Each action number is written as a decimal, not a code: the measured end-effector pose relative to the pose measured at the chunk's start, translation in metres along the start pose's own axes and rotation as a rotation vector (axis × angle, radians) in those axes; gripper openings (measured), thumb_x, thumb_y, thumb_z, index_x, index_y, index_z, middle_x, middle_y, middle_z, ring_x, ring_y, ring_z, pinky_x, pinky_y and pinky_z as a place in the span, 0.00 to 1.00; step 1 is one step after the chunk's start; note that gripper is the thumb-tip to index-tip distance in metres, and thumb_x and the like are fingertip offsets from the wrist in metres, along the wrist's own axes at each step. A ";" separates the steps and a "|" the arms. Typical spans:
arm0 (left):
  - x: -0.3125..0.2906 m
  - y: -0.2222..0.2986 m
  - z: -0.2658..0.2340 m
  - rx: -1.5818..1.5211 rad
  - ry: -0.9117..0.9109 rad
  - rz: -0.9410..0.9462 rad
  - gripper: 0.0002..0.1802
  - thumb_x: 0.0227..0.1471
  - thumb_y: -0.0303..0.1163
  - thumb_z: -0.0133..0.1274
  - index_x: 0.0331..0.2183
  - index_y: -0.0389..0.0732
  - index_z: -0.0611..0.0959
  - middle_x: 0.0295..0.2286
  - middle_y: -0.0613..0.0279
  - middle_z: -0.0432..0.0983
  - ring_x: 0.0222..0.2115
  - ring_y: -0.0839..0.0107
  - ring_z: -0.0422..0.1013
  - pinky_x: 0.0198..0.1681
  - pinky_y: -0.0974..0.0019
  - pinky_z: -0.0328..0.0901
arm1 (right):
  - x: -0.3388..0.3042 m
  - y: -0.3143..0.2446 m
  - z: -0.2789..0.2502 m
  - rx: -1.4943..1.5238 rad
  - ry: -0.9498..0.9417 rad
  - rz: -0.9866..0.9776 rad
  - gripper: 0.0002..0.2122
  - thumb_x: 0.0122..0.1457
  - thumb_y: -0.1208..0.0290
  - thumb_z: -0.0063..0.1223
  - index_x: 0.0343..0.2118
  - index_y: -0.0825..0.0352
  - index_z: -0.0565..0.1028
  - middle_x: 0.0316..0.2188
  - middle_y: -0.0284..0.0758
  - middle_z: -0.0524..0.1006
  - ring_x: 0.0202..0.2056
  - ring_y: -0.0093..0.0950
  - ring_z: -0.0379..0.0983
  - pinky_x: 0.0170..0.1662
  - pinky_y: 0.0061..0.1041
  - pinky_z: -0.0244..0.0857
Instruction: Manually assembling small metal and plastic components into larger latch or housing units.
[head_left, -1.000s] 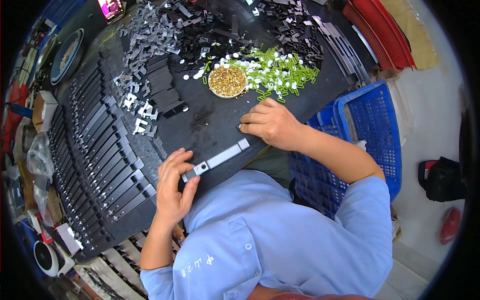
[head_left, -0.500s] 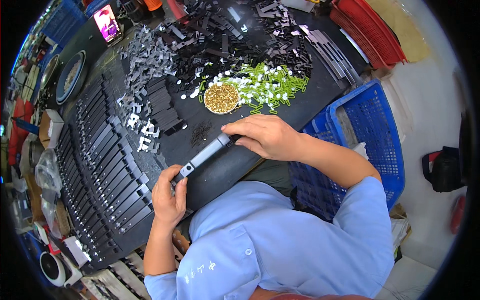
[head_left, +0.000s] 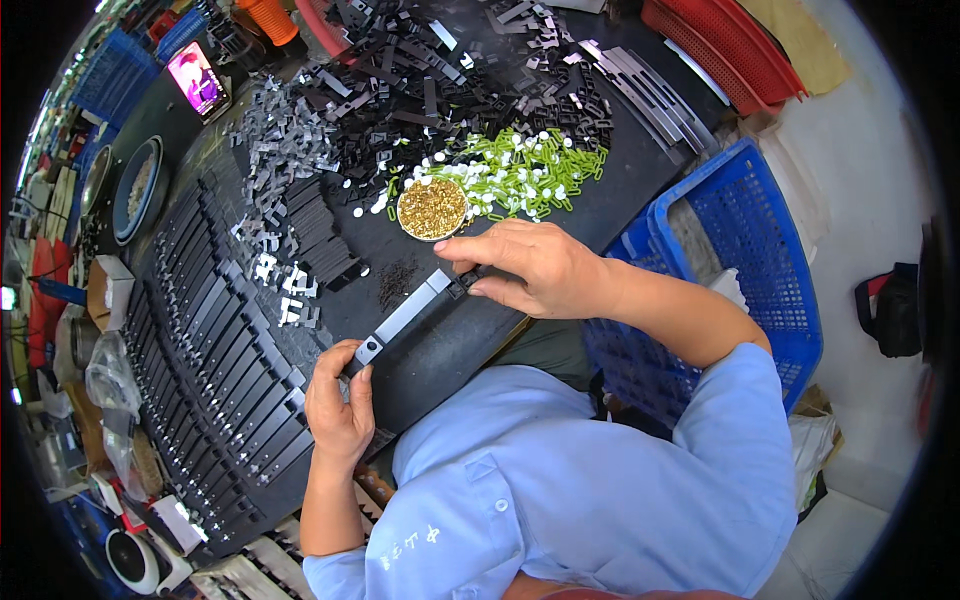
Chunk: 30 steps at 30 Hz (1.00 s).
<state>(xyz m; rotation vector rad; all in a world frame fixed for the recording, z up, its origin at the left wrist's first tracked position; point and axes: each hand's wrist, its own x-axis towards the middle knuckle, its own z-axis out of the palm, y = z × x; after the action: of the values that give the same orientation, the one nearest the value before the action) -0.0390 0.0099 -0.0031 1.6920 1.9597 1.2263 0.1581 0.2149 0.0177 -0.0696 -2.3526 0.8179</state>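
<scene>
A long, narrow metal bar (head_left: 408,312), grey on its upper face with dark sides and a round hole near one end, spans the space between my hands above the table's near edge. My left hand (head_left: 340,408) is closed round its lower left end, thumb against the side. At the upper right end, my right hand (head_left: 535,266) pinches a small black piece (head_left: 462,285) at the bar's tip between thumb and fingers. Its index finger reaches out over the bar's end. Just beyond lie a round dish of small brass-coloured parts (head_left: 432,208) and a patch of tiny dark pieces (head_left: 396,284).
Rows of dark bars (head_left: 225,365) cover the table's left side. Farther back are heaps of black metal parts (head_left: 400,70), silver brackets (head_left: 285,130) and green loops (head_left: 520,165) with white discs. A blue crate (head_left: 735,250) stands right, and a lit phone (head_left: 197,80) at far left.
My right index finger has lifted slightly off the bar's end. Both hands keep hold, and the whole view has shifted a little.
</scene>
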 end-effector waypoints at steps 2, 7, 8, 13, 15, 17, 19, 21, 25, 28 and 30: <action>-0.002 -0.001 0.001 0.000 0.001 -0.012 0.11 0.48 0.19 0.51 0.37 0.32 0.71 0.33 0.48 0.74 0.31 0.59 0.72 0.36 0.65 0.66 | -0.001 0.000 0.001 0.026 -0.007 0.010 0.25 0.42 0.83 0.58 0.48 0.68 0.68 0.33 0.37 0.76 0.33 0.32 0.74 0.36 0.29 0.68; -0.002 -0.003 0.006 -0.041 0.004 -0.027 0.12 0.48 0.19 0.50 0.38 0.32 0.71 0.33 0.48 0.73 0.31 0.59 0.72 0.35 0.66 0.66 | -0.002 0.003 -0.001 0.049 -0.028 0.049 0.25 0.43 0.82 0.58 0.48 0.69 0.68 0.34 0.38 0.75 0.34 0.32 0.74 0.37 0.29 0.67; -0.002 -0.003 0.007 -0.044 -0.004 -0.021 0.12 0.48 0.19 0.50 0.38 0.32 0.71 0.33 0.48 0.73 0.31 0.59 0.72 0.35 0.66 0.66 | -0.003 0.003 -0.001 0.044 -0.021 0.056 0.25 0.43 0.82 0.58 0.48 0.69 0.68 0.34 0.38 0.75 0.34 0.32 0.74 0.37 0.29 0.67; 0.002 0.001 0.011 -0.155 -0.039 -0.133 0.10 0.54 0.22 0.45 0.39 0.32 0.70 0.33 0.57 0.70 0.27 0.76 0.69 0.32 0.74 0.65 | -0.001 0.000 -0.007 0.279 -0.016 0.190 0.25 0.46 0.78 0.57 0.50 0.64 0.67 0.34 0.35 0.74 0.35 0.32 0.71 0.40 0.29 0.66; 0.002 0.003 0.017 -0.376 -0.054 -0.230 0.10 0.54 0.23 0.45 0.40 0.32 0.70 0.32 0.59 0.69 0.27 0.76 0.68 0.31 0.75 0.65 | -0.003 0.004 -0.005 0.294 0.022 0.118 0.24 0.46 0.78 0.57 0.50 0.66 0.67 0.31 0.34 0.73 0.35 0.31 0.70 0.40 0.29 0.65; 0.001 0.006 0.016 -0.435 -0.066 -0.219 0.11 0.54 0.24 0.45 0.40 0.32 0.69 0.32 0.59 0.69 0.26 0.76 0.68 0.31 0.74 0.65 | -0.005 -0.003 -0.006 0.300 0.058 0.106 0.22 0.46 0.78 0.56 0.48 0.66 0.69 0.30 0.35 0.71 0.34 0.31 0.69 0.40 0.28 0.64; 0.005 0.009 0.020 -0.408 -0.092 -0.205 0.11 0.54 0.25 0.46 0.40 0.32 0.69 0.32 0.58 0.69 0.26 0.76 0.68 0.31 0.74 0.65 | -0.011 -0.007 -0.012 0.289 0.021 0.185 0.21 0.49 0.77 0.56 0.48 0.67 0.69 0.32 0.35 0.73 0.35 0.30 0.70 0.40 0.27 0.65; 0.010 0.010 0.026 -0.371 -0.074 -0.160 0.09 0.52 0.25 0.47 0.36 0.32 0.71 0.25 0.58 0.74 0.22 0.76 0.71 0.27 0.74 0.66 | -0.016 -0.007 -0.019 0.330 -0.016 0.252 0.21 0.50 0.74 0.55 0.49 0.66 0.69 0.33 0.35 0.73 0.36 0.31 0.70 0.41 0.29 0.64; 0.005 0.006 0.026 -0.230 -0.101 -0.179 0.07 0.50 0.24 0.50 0.34 0.34 0.73 0.23 0.58 0.74 0.21 0.73 0.72 0.26 0.73 0.65 | -0.013 0.052 -0.094 -0.262 0.038 0.381 0.19 0.47 0.70 0.58 0.44 0.66 0.72 0.36 0.40 0.73 0.39 0.35 0.71 0.43 0.32 0.64; -0.003 0.004 0.022 -0.193 -0.099 -0.160 0.08 0.49 0.24 0.51 0.34 0.35 0.73 0.23 0.58 0.74 0.21 0.71 0.72 0.26 0.71 0.65 | -0.061 0.129 -0.152 -0.986 0.188 1.017 0.19 0.48 0.57 0.57 0.38 0.65 0.76 0.38 0.40 0.73 0.45 0.34 0.68 0.47 0.38 0.61; -0.006 0.007 0.022 -0.164 -0.089 -0.155 0.09 0.48 0.23 0.52 0.34 0.35 0.73 0.23 0.57 0.75 0.22 0.69 0.73 0.26 0.70 0.66 | -0.076 0.153 -0.157 -1.129 0.165 1.107 0.19 0.47 0.55 0.57 0.37 0.65 0.77 0.39 0.40 0.72 0.46 0.35 0.68 0.47 0.40 0.60</action>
<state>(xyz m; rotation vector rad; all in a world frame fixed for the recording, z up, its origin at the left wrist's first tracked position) -0.0182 0.0135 -0.0131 1.4603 1.8453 1.1988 0.2880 0.4040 -0.0178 -1.8926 -2.1822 -0.2311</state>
